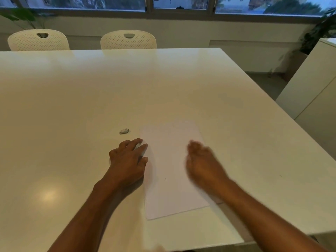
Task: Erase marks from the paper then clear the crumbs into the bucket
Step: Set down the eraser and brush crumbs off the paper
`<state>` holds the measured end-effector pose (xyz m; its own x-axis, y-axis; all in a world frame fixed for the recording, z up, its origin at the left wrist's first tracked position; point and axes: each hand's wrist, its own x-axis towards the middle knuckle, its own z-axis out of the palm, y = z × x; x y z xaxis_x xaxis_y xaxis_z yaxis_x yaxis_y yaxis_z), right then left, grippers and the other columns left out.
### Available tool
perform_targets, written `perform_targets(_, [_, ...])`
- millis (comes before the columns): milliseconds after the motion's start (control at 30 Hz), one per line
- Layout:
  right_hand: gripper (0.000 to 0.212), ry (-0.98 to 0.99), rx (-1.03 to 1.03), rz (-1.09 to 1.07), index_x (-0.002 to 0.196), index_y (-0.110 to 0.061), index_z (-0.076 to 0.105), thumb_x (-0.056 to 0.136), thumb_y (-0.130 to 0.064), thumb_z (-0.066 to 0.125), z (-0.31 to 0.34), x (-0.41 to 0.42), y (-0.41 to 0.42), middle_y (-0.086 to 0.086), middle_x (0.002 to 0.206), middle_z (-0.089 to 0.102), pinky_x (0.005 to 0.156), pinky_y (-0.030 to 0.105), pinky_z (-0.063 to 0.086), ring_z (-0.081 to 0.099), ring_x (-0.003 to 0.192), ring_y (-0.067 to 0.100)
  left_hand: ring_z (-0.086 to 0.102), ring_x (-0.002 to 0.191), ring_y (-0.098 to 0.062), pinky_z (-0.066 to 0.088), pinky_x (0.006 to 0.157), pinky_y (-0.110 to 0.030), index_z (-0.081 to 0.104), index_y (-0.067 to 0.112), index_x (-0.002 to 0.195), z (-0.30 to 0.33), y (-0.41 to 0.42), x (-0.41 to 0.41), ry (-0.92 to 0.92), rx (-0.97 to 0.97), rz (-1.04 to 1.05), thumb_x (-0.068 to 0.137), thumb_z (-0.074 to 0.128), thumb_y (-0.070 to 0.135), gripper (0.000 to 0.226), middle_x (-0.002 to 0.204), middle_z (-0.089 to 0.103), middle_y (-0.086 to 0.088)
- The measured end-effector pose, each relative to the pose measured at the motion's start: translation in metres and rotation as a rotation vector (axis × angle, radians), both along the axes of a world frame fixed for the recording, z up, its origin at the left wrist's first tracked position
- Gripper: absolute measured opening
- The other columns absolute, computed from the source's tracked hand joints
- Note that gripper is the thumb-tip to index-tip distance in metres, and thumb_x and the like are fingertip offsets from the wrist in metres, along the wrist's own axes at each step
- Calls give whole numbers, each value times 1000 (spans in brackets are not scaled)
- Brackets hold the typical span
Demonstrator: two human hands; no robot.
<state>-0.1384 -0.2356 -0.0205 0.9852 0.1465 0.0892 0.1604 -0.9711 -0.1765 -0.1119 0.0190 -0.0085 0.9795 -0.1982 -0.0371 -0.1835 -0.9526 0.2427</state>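
A big white table (127, 88) fills most of the view. Its top is smooth and shiny, and a round spot of light glows on it near the left arm. A flat white paper (171, 160) lies on the table close to the near edge, a bit to the right of the middle. It is a tall rectangle, turned a little. A few tiny dark specks sit on the paper and on the table to its right.

A small grey-white eraser (124, 131) lies on the table just left of the paper's far corner. It looks like a worn, rounded lump. It is near the left hand (128, 160) but not touching it.

The left hand rests on the table at the paper's left edge, palm down, fingers spread a little, with the fingertips on the paper. The right hand (203, 162) is over the right side of the paper. It is blurry, with its fingers loosely curved and nothing in it; I cannot tell if it touches the paper.

No bucket shows here.

On the far side of the table stand 2 white chairs (38, 40) with little holes in their backs. Behind them is a low wall and a row of windows (91, 2). Green plants (320, 31) stand at the left and right corners. A white cabinet (312, 84) stands to the right of the table.
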Motion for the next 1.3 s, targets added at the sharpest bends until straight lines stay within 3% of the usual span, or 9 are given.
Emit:
perform_targets(133, [76, 5, 59, -139, 140, 7, 39, 87, -35, 5, 11, -1, -10, 24, 148, 37, 115, 47, 26, 38, 137, 35, 16, 147, -19, 21, 111, -48, 38, 37, 149, -1, -2, 0, -15, 2, 2, 98, 37, 45, 52, 161, 26, 13])
perform_targets(200, [61, -70, 90, 142, 137, 6, 44, 93, -28, 20, 14, -38, 35, 24, 144, 42, 110, 55, 28, 43, 133, 36, 16, 147, -18, 20, 112, -47, 40, 36, 148, -1, -3, -2, -28, -20, 14, 98, 40, 42, 51, 160, 27, 12])
perform_targets(300, [54, 99, 111, 481, 150, -7, 24, 102, -32, 20, 19, -88, 83, 10, 158, 20, 118, 44, 1, 15, 147, 23, 15, 147, -16, 19, 114, -48, 40, 36, 148, -3, -4, -8, -73, -61, 33, 98, 40, 40, 50, 159, 29, 13])
perform_targets(467, [63, -7, -18, 130, 136, 3, 48, 99, -31, 10, -4, -47, 17, 19, 143, 46, 110, 51, 27, 47, 131, 32, 14, 147, -18, 16, 111, -46, 40, 36, 148, -4, -1, -2, -33, -56, 5, 101, 45, 38, 48, 161, 26, 12])
perform_targets(600, [73, 15, 32, -189, 142, 4, 38, 89, -35, 4, 7, -27, -26, 20, 149, 36, 115, 43, 19, 35, 139, 33, 13, 147, -18, 15, 111, -46, 38, 37, 149, -6, 0, -1, -32, -47, 8, 101, 44, 39, 48, 161, 25, 13])
perform_targets(700, [56, -56, 44, 117, 137, 4, 46, 95, -27, 25, 8, -69, 36, 21, 143, 44, 108, 53, 29, 45, 132, 34, 13, 147, -18, 16, 111, -46, 38, 37, 149, -5, 0, -1, -30, -42, 5, 101, 44, 39, 49, 161, 25, 13])
perform_targets(767, [57, 15, 86, 321, 145, -5, 38, 102, -34, 14, 8, -102, 70, 11, 152, 33, 113, 52, 20, 30, 141, 26, 13, 147, -18, 16, 112, -47, 38, 37, 149, -5, 0, -2, -34, -38, 6, 100, 40, 42, 50, 161, 25, 12])
perform_targets(1033, [79, 96, 45, -215, 152, -6, 18, 87, -43, -7, 1, -68, -53, 7, 160, 11, 117, 29, -3, 11, 147, 19, 15, 147, -19, 19, 110, -48, 40, 38, 148, -8, 2, 1, -21, -13, -1, 97, 35, 46, 52, 160, 26, 13])
perform_targets(1300, [60, 116, 129, 239, 152, -9, 18, 102, -39, 2, 8, -49, 63, 7, 160, 11, 120, 39, 3, 6, 148, 21, 17, 146, -20, 19, 111, -48, 40, 35, 149, -4, 0, 0, -6, -3, -3, 86, 26, 51, 66, 160, 28, 11])
